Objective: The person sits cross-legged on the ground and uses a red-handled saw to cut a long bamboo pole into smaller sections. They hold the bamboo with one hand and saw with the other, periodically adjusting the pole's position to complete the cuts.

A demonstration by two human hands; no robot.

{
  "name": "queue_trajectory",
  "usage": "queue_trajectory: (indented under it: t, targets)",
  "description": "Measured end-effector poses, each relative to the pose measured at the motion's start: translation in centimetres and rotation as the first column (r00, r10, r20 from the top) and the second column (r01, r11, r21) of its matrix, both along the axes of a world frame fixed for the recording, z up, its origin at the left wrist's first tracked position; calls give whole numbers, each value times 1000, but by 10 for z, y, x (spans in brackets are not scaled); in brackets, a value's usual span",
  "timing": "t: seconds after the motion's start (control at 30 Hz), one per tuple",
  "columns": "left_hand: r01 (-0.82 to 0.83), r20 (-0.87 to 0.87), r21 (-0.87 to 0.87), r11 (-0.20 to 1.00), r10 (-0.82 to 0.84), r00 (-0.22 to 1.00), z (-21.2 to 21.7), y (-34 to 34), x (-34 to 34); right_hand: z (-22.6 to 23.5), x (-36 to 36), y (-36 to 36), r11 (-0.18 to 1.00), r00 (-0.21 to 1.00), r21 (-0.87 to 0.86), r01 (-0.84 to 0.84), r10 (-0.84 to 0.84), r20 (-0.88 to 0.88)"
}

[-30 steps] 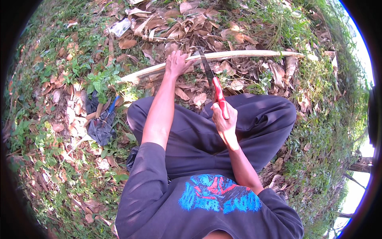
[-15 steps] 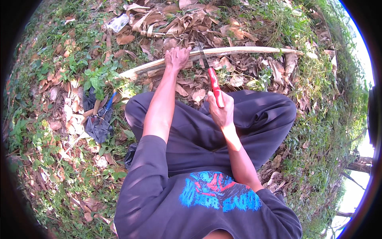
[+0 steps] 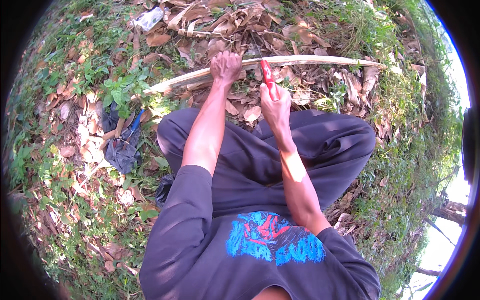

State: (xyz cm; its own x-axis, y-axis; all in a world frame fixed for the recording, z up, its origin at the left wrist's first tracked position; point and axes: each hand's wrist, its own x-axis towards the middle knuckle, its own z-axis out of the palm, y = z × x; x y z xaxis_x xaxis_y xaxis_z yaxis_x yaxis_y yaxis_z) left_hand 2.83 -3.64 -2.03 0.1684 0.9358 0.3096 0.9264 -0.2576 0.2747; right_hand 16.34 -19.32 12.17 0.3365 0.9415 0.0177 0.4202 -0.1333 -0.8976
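A long pale strip of split wood point(image 3: 320, 60) lies across the ground in front of my crossed legs, looking curved in this view. My left hand point(image 3: 226, 68) is closed over it, left of its middle, with the knuckles up. In my right hand point(image 3: 276, 106) is a hand saw point(image 3: 267, 73) with a red handle, fingers wrapped round the rear of the grip. The saw's thin dark blade points away from me and crosses the strip a little to the right of my left hand. How deep the blade sits in the wood cannot be made out.
Dry brown leaves point(image 3: 235, 25) are heaped beyond the strip. A clear plastic piece point(image 3: 149, 19) lies at the far left. By my left knee, a black plastic bag point(image 3: 123, 155) holds wooden-handled and blue-handled items. A branch point(image 3: 452, 212) shows at the right edge.
My right hand has pushed the saw forward, away from me, so its handle now reaches the strip. My left hand stays on the wood, shifted only slightly.
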Motion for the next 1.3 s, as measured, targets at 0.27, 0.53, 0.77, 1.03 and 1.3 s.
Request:
queue_trajectory:
  t: [0.27, 0.53, 0.77, 1.03, 1.3]
  targets:
    - [-57, 67, -18, 998, 58, 996, 4, 9, -7, 13, -4, -80, 1000, 995, -13, -24, 23, -93]
    - [-52, 35, 112, 992, 49, 998, -4, 14, -11, 12, 1, -29, 1000, 999, 0, -26, 26, -37]
    - [-67, 5, -17, 998, 67, 998, -17, 14, -14, 9, 1, -42, 995, 965, -102, 16, -42, -258]
    - [-107, -20, 13, 994, 107, 994, -5, 16, -8, 8, -5, -18, 991, 984, -130, -5, -19, -178]
    - [-127, -11, -109, 986, 126, 992, -17, 33, -16, 31, 4, -91, 984, 966, -175, -3, -43, -255]
